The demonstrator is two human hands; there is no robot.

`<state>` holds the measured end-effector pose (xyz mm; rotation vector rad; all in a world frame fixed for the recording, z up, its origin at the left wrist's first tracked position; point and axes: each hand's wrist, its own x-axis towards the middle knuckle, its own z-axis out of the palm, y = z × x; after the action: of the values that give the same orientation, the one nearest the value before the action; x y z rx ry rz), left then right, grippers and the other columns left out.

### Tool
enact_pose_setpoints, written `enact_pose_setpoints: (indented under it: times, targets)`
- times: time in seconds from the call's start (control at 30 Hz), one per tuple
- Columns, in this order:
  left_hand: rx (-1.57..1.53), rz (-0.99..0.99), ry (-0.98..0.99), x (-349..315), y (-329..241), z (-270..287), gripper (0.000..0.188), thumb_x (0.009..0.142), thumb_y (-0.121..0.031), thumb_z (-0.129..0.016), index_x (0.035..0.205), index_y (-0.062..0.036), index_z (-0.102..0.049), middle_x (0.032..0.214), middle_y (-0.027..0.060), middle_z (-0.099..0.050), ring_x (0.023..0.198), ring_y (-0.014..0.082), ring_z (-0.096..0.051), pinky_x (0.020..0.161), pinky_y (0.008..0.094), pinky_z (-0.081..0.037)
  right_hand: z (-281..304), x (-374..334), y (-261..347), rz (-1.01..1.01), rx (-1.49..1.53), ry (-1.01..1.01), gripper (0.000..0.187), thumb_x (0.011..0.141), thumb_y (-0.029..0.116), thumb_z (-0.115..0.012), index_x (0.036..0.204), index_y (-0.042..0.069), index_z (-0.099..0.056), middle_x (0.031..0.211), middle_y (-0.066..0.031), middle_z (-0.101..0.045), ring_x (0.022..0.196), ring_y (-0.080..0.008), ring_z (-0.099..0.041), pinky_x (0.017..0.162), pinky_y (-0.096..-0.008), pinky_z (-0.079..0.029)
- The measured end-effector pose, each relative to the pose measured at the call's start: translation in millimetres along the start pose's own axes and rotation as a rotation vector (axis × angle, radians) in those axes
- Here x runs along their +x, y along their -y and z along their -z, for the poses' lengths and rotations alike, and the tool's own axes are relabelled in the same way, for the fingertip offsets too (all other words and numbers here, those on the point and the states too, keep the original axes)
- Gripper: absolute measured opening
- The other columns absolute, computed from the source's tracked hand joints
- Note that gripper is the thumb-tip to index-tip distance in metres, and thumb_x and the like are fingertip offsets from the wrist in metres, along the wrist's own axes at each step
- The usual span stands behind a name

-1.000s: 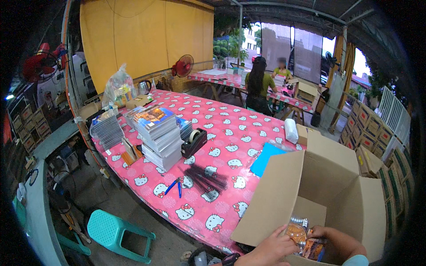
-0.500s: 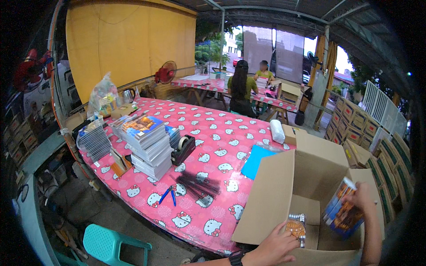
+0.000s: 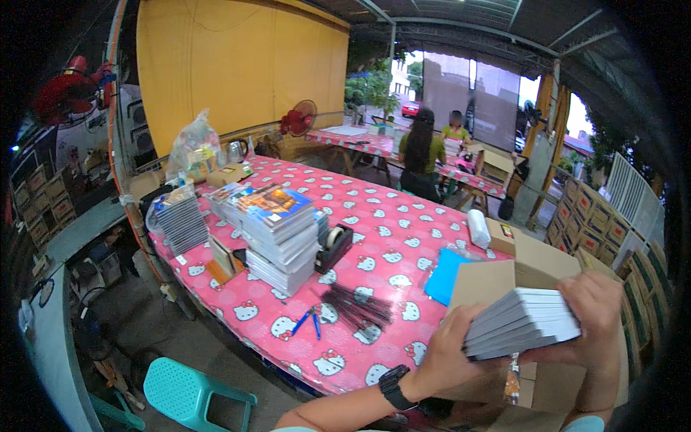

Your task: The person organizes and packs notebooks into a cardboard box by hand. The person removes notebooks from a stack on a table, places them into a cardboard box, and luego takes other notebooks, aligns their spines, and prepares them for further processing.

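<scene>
Above an open cardboard box (image 3: 486, 279) at the lower right, a thick stack of thin books (image 3: 524, 317) is held up with its white page edges facing me. My left hand (image 3: 448, 354), with a dark watch on the wrist, grips the stack's left side. On the opposite side, my right hand (image 3: 596, 313) is closed around it, thumb over the upper edge. Below the stack, a narrow strip of an orange-brown printed item (image 3: 512, 381) shows inside the box; my hands and the books hide most of the interior.
On the pink cartoon-print table (image 3: 389, 284) stand a tall pile of picture-covered books (image 3: 281, 241), a tape dispenser (image 3: 335, 248), black spiral coils (image 3: 356, 306), blue-handled pliers (image 3: 308, 324) and a blue sheet (image 3: 448, 275). A teal stool (image 3: 191, 392) stands at left. Two people sit farther back.
My right hand held a picture-covered book at the box while my left rested on a patterned item inside. Now both hands hold a thick stack above the box. The view has shifted slightly.
</scene>
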<state>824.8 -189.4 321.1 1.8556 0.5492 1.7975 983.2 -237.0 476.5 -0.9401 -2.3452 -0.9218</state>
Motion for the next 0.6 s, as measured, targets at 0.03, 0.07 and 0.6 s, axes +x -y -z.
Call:
enact_pose_setpoints:
  times: [0.03,0.07,0.6]
  targets:
    - [0.024,0.023,-0.037,-4,8,13,0.076,0.06,-0.026,-0.08,0.119,-0.0013,-0.04,0.105,0.016,-0.053,0.098,0.0301,-0.054,0.083,0.0381,-0.043,-14,14,4,0.052,0.049,-0.025,0.08,0.038,0.065,-0.072,0.079,-0.002,-0.056,0.06,-0.0076,-0.049,0.053,-0.0273,-0.049,0.056,-0.0363,-0.038]
    - [0.036,0.054,-0.084,-7,11,32,0.071,0.06,-0.026,-0.08,0.115,-0.0013,-0.043,0.099,0.0143,-0.055,0.092,0.0282,-0.056,0.078,0.0359,-0.045,-25,33,14,0.052,0.127,0.01,0.075,0.045,0.059,-0.071,0.084,-0.002,-0.056,0.069,-0.0101,-0.053,0.06,-0.0278,-0.052,0.058,-0.0374,-0.041]
    - [-0.485,0.411,-0.706,148,151,395,0.033,0.081,-0.027,-0.064,0.101,-0.0035,-0.052,0.09,0.0099,-0.061,0.073,0.0231,-0.063,0.064,0.0372,-0.054,-84,-33,-12,-0.486,0.57,0.319,0.048,0.059,0.019,-0.074,0.101,0.006,-0.055,0.116,-0.0132,-0.051,0.108,-0.0308,-0.044,0.092,-0.0385,-0.036]
